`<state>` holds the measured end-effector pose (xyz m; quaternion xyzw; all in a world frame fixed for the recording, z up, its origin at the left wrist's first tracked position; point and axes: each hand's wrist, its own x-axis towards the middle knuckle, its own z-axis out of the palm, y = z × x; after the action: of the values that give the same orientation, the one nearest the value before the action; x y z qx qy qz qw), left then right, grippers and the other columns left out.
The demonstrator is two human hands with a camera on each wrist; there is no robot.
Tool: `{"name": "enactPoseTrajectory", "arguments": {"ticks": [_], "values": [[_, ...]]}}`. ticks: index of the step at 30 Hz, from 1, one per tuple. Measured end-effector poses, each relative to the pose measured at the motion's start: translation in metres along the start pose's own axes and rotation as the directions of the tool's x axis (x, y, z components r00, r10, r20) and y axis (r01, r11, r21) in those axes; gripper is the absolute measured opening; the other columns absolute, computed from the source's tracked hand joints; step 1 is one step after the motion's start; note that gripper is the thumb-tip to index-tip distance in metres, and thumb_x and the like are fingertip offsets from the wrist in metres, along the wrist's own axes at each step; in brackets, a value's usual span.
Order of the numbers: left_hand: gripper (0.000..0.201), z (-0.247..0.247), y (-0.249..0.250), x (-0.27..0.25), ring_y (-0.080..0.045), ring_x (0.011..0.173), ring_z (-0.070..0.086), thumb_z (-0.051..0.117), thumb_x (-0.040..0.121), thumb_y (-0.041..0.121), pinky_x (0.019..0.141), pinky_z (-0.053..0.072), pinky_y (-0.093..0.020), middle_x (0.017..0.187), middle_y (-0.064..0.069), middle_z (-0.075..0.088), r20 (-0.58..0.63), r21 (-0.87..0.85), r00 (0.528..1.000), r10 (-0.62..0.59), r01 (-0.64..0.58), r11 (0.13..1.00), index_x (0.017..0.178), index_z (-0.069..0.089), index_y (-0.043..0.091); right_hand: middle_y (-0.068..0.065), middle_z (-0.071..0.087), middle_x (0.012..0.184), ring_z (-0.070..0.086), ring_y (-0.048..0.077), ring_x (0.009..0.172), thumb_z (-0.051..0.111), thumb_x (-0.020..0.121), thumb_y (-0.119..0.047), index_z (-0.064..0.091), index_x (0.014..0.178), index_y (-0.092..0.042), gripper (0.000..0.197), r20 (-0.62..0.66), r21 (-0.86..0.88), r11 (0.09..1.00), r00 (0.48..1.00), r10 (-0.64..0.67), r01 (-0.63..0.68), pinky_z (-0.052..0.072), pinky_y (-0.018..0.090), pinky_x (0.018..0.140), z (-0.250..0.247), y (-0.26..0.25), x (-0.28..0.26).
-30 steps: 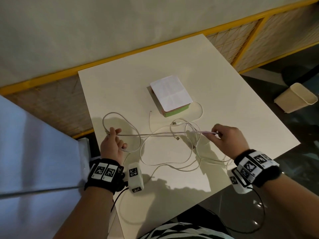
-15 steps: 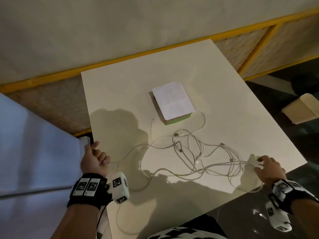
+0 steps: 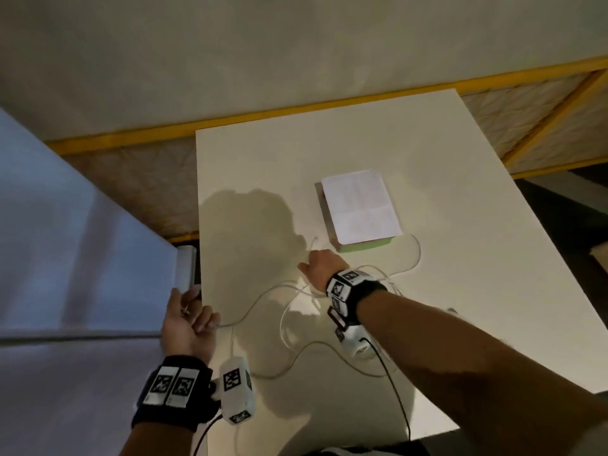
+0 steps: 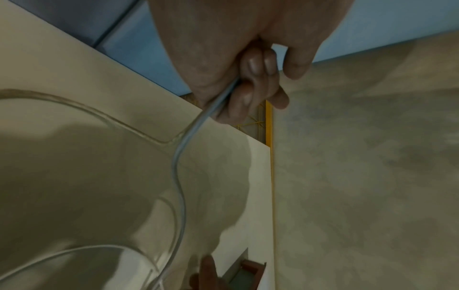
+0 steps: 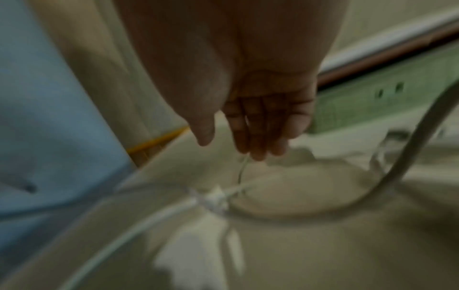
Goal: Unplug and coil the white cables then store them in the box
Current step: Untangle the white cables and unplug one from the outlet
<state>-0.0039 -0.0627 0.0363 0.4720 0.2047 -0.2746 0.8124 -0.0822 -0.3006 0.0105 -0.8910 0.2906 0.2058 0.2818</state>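
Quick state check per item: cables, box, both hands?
white cables: loose and uncoiled on the table, outside the box
box: lid shut, near table centre
left hand: grips one cable at the table's left edge
right hand: fingers straight, reaching over the cables, holding nothing

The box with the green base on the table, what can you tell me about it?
The flat rectangular box with a green base lies closed on the white table, towards its middle. A white, faintly printed lid or sheet covers its top; a dark band shows along its left side. A thin white cable curves round its near right corner. The right hand reaches just short of it; contact is unclear.
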Motion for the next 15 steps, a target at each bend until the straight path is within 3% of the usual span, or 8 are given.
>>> {"name": "enactPoseTrajectory", "arguments": {"ticks": [3,5,7,12,15], "values": [[0.038,0.004,-0.003,-0.003,-0.005,0.029,0.023,0.043,0.095,0.037,0.041,0.018,-0.017,0.035,0.009,0.027,-0.019,0.026,1.0,-0.019,0.02,0.999,0.066,0.057,0.017,0.015,0.06,0.118,0.056,0.034,0.11,0.046,0.093,-0.032,0.054,0.114,-0.004,0.035,-0.043,-0.05,0.989,0.99,0.136,-0.138,0.045,0.041,0.088,0.016,-0.009,0.013],[0.033,0.007,-0.005,-0.002,-0.005,0.029,0.023,0.042,0.097,0.034,0.039,0.02,-0.016,0.035,0.009,0.027,-0.026,0.068,0.999,-0.029,0.031,0.997,0.071,0.053,0.016,0.016,0.058,0.122,0.054,0.033,0.112,0.04,0.093,-0.016,0.051,0.117,-0.004,0.029,-0.038,-0.112,0.984,0.99,0.136,-0.14,0.043,0.042,0.092,0.024,-0.009,0.017],[0.031,0.012,-0.007,0.0,-0.005,0.029,0.023,0.041,0.098,0.031,0.038,0.022,-0.017,0.035,0.008,0.027,-0.034,0.091,0.998,-0.052,0.055,0.994,0.073,0.052,0.015,0.017,0.058,0.122,0.055,0.035,0.111,0.038,0.092,-0.015,0.051,0.116,-0.006,0.028,-0.024,-0.087,0.99,0.994,0.106,-0.108,0.042,0.041,0.093,0.023,-0.009,0.017],[0.03,0.036,-0.017,0.011,-0.004,0.029,0.024,0.041,0.098,0.028,0.036,0.022,-0.016,0.036,0.008,0.028,-0.025,0.158,0.991,-0.13,0.132,0.979,0.075,0.053,0.015,0.018,0.067,0.098,0.063,0.035,0.092,0.045,0.092,-0.023,0.051,0.1,-0.007,0.019,-0.044,0.245,0.968,0.998,-0.05,0.059,0.048,0.035,0.077,0.01,-0.005,0.001],[0.026,0.06,-0.027,0.012,-0.005,0.031,0.025,0.047,0.096,0.032,0.036,0.024,-0.016,0.038,0.009,0.028,0.012,0.274,0.984,-0.18,0.169,0.947,0.08,0.058,0.014,0.002,0.069,0.077,0.067,0.027,0.078,0.048,0.09,-0.015,0.049,0.084,-0.017,0.006,-0.138,0.465,0.862,0.979,-0.152,0.2,0.054,0.039,0.075,-0.001,-0.009,-0.02]]}}
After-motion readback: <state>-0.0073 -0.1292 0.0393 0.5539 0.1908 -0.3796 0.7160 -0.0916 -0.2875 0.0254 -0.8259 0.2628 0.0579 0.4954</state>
